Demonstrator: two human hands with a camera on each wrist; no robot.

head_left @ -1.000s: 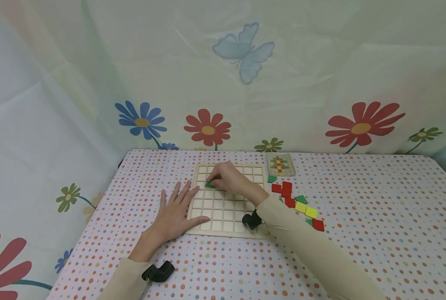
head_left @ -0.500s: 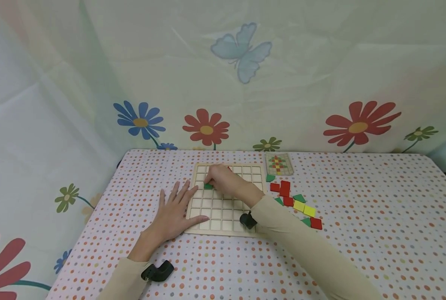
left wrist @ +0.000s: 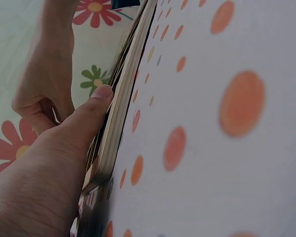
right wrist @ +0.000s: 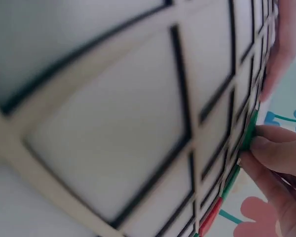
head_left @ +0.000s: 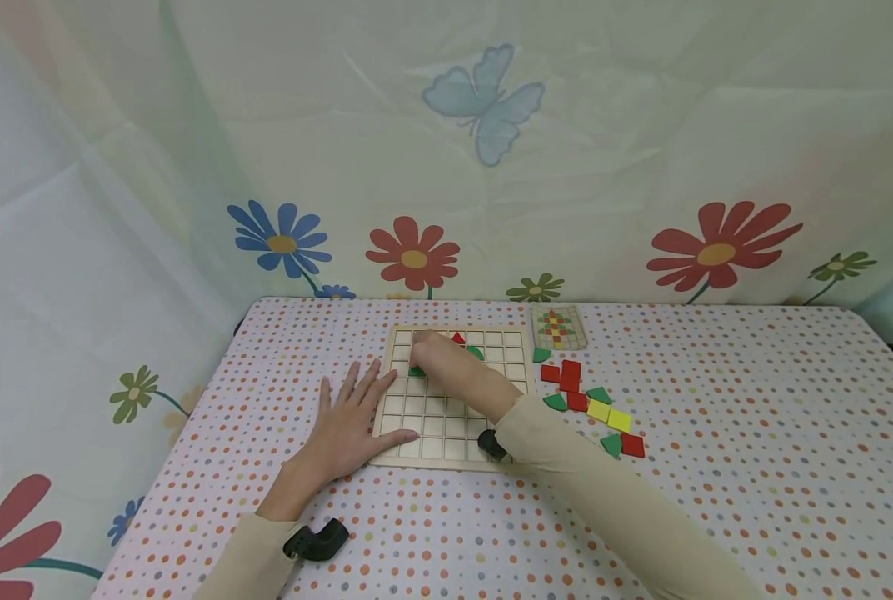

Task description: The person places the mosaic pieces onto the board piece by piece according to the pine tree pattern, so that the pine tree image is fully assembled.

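Note:
A pale wooden grid board (head_left: 433, 450) lies on the dotted table. My left hand (head_left: 349, 429) rests with fingers spread on its left edge, the thumb over the lower left squares. My right hand (head_left: 450, 367) reaches across the upper left squares, fingers bent down at a green tile (head_left: 416, 372). In the right wrist view, thumb and finger pinch this green tile (right wrist: 249, 129) at the grid; its exact shape is partly hidden. A small red triangle tile (head_left: 457, 337) sits in the top row, with another green tile (head_left: 476, 352) below and right of it.
A pattern card (head_left: 559, 327) lies beyond the board's right corner. Right of the board are scattered tiles: red ones (head_left: 570, 376), yellow ones (head_left: 609, 415) and green ones (head_left: 611, 445). A flowered cloth backdrop (head_left: 304, 125) stands behind the table.
My right hand stays over the green tile, its wrist shifting slightly left and lower. The red triangle and second green tile have come into fuller view. My left hand has barely moved.

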